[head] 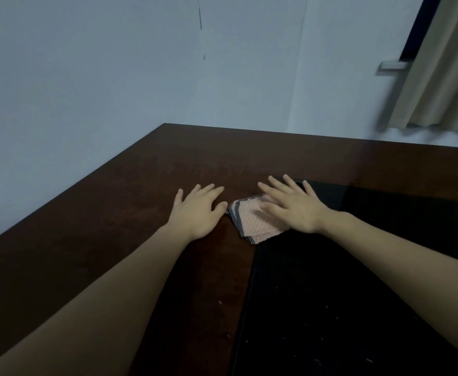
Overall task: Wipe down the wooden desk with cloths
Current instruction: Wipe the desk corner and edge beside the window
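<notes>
A dark brown wooden desk fills the lower half of the view. On it lies a folded pink cloth with a dark patterned border. My right hand lies flat on the cloth with straight, spread fingers, covering its right part. My left hand rests flat on the bare wood just left of the cloth, its thumb tip at the cloth's edge.
A black mat covers the desk's right side, and the cloth overlaps its left edge. Pale walls border the desk on the left and at the back. A beige curtain hangs at the upper right.
</notes>
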Tool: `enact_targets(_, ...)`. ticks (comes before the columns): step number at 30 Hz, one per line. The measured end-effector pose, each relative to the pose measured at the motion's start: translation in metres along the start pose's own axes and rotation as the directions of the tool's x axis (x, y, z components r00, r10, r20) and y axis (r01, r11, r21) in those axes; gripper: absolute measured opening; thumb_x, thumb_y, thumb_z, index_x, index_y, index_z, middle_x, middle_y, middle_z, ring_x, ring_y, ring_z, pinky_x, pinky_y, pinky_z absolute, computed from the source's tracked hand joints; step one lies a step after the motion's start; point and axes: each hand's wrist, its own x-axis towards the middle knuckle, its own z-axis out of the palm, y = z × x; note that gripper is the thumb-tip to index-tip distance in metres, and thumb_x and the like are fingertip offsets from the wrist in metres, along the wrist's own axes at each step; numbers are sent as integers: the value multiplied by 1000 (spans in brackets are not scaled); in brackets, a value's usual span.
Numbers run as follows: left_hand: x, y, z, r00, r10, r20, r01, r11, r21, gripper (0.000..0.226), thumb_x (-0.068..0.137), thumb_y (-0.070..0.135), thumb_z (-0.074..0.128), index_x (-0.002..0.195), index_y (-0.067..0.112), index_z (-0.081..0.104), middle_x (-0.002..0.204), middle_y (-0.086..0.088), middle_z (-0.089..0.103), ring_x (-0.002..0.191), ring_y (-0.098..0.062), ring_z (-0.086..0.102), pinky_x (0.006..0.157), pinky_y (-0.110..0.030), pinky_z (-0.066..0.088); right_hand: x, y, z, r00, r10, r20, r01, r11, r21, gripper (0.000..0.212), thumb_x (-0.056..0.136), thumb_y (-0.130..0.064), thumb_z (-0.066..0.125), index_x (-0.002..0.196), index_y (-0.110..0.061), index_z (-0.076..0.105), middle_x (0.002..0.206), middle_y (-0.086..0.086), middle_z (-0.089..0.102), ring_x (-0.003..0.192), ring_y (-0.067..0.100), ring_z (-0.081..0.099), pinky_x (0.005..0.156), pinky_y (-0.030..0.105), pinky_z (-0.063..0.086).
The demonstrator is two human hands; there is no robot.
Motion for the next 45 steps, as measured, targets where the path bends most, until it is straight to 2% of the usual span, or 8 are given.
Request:
enact_targets(6,18,63,16,962,227,149,-236,971,43,55,108,45,30,161,34,20,170,6,14,157,-20,5,125,-53,-3,-33,61,-7,990,143,21,-142,989,-36,63,102,-65,27,159,-47,8,170,-10,-4,156,22,-10,123,56,-6)
enact_targets(14,35,87,41,950,240,198,-263,960,99,58,108,51,19,162,37,2,170,8,-9,157,-18,-7,125,-45,-6,-47,88,1,984,176,18,-176,984,15,62,102,-63,29,159,-46,11,169,-13,-2,156,21,-11,124,55,-6)
enact_targets(17,34,63,34,962,183,201,-210,970,119,59,107,55,16,162,39,0,169,10,-11,156,-18,-8,126,-45,-4,-31,77,2,989,146,-16,-145,987,69,60,103,-61,31,159,-46,13,169,-13,0,156,20,-10,124,55,-6)
enact_targets(22,31,0,15,980,-123,154,96,980,174,63,104,62,12,161,39,-4,169,8,-12,157,-23,-8,126,-49,-4,4,45,3,997,77,-17,-75,992,99,59,105,-59,30,159,-44,15,170,-12,1,156,22,-9,123,56,-5)
enact_targets(24,25,-9,11,974,-160,157,131,975,180,67,103,65,11,161,37,-7,169,7,-15,156,-23,-11,124,-50,-7,15,36,3,998,68,-3,-67,993,98,59,105,-59,29,159,-44,15,170,-11,1,156,23,-8,123,56,-5)
enact_targets(33,-3,7,16,929,255,269,-318,922,222,60,107,56,15,159,41,-11,166,12,-22,153,-12,-21,125,-45,-12,28,34,20,994,109,11,-109,994,-14,59,105,-60,16,161,-42,8,170,-9,-4,157,25,-7,124,56,-6)
enact_targets(41,87,-6,13,983,-79,168,38,971,237,80,94,78,8,161,38,-6,169,5,-14,157,-23,-8,126,-51,-2,27,35,21,993,117,-3,-117,993,-17,58,106,-58,16,161,-42,8,170,-9,-4,156,23,-9,124,55,-7)
enact_targets(45,104,3,17,987,-94,132,62,972,228,76,98,74,10,162,35,-2,170,2,-10,157,-26,-6,125,-52,-1,26,31,21,993,115,-11,-115,993,-1,57,106,-57,18,161,-42,11,170,-9,-2,157,23,-8,124,55,-7)
